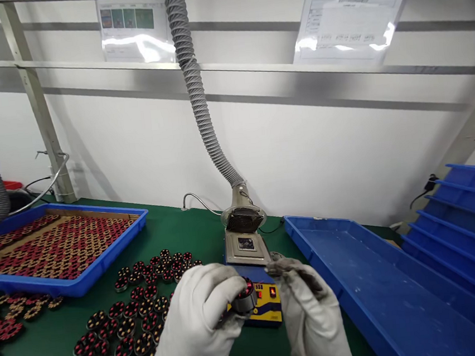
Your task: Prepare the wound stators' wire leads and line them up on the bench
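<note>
A white glove covers my left hand (204,315), whose thumb and fingers grip a round black part (244,297) with red segments inside. To the right of it, my right hand (306,305) wears a white glove with dark-stained fingertips; the fingers are pressed together, and whatever may be between them is too small to make out. Both hands are in front of a small soldering-type device (270,302) with a yellow front panel and a metal top plate (247,247). Many similar round parts (126,327) lie on the green table left of my left hand.
A blue tray of red and tan rings (75,286) is at the left, with loose rings (8,323) before it. Another blue tray (355,267) lies at the right beside stacked blue trays (464,223). A grey flexible duct (198,92) hangs behind the device.
</note>
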The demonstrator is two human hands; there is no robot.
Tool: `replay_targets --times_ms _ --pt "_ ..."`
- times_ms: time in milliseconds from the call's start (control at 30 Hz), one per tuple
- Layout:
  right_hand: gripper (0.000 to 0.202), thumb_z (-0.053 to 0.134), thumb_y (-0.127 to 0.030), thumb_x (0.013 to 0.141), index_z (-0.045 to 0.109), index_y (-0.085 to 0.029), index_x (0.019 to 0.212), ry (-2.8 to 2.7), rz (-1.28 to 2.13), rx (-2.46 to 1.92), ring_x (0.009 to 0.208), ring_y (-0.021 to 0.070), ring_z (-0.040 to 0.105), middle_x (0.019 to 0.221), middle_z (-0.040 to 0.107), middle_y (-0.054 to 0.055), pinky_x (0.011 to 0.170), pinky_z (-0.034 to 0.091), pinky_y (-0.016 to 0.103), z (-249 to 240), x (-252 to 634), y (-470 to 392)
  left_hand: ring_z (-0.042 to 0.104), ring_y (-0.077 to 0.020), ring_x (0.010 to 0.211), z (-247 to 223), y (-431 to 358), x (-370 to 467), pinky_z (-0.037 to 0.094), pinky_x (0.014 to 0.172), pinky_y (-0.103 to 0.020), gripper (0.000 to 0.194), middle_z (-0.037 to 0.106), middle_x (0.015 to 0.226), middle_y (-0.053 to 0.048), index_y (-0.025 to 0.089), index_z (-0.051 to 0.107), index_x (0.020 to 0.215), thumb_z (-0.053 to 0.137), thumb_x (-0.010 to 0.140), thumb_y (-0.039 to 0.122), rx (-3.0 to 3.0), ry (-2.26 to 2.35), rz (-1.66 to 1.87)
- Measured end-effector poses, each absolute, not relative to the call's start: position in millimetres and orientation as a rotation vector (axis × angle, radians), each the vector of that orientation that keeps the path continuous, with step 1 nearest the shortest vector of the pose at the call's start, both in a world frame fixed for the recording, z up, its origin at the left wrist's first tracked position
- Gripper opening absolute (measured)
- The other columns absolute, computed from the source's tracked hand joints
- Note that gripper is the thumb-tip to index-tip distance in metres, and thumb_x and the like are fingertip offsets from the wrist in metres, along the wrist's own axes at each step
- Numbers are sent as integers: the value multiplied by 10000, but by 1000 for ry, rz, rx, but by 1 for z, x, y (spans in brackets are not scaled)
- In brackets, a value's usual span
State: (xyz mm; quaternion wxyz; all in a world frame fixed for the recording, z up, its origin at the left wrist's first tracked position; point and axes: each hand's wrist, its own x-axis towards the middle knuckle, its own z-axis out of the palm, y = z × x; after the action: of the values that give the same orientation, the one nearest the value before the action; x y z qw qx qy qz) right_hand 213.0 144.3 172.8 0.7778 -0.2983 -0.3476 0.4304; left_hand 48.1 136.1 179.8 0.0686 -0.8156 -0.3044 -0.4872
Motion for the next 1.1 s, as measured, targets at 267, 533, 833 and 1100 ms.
replay_targets --times_ms 267,533,833,1100 --pt "273 726 -223 653 660 -244 917 -821 1513 -514 952 196 607 974 675 33 915 423 347 184 175 127 517 -202 957 175 144 42 440 830 -354 334 559 1057 -76 218 461 1181 505 852 187 -2523 -923 -1524" --pt "309 747 -176 626 663 -251 914 -700 1560 -525 910 184 617 967 677 26 859 450 314 177 174 130 513 -173 1053 189 146 30 404 933 -264 339 578 1127 -25 267 536 1129 578 807 170 -2846 -808 -1793" --pt "317 753 -190 625 663 -243 925 -712 1710 -500 747 135 628 911 683 32 681 486 255 171 169 131 568 -197 970 183 145 36 467 836 -265 185 655 876 -44 186 620 799 450 856 230 -2531 -1285 -2562" --pt "303 728 -214 664 667 -275 954 -606 1794 -435 729 130 637 944 696 23 704 517 269 169 173 127 541 -184 1050 195 141 22 420 921 -207 565 596 1129 -5 283 632 1024 755 538 24 -3041 -1232 -2194"
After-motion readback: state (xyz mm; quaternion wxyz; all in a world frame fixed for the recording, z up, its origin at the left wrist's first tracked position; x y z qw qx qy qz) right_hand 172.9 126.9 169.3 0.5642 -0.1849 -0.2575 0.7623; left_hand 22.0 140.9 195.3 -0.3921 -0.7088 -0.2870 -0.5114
